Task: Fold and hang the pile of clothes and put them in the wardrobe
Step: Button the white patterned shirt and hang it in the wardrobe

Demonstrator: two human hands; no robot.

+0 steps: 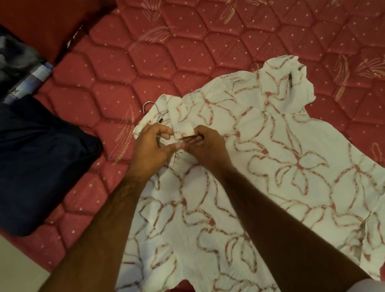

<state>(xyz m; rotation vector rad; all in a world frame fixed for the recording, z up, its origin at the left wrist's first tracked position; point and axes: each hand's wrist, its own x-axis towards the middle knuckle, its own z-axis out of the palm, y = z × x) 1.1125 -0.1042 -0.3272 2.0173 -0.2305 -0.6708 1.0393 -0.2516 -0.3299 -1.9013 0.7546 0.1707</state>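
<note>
Shirt (255, 173), white w/ reddish flower print, spread flat on red quilted mattress (241, 21), on a hanger w/ metal hook (150, 107) poking out just beyond fingertips. Left hand (153, 147) & right hand (207, 143) touching at collar, fingers of both curled, pinching front placket edges. Folded dark garment (17, 164) well left of fingers.

Head view, steeply down, close.

both hands (152, 145) (205, 143) pinch shirt (280, 169) placket (hanger (154, 111) inside).
</note>
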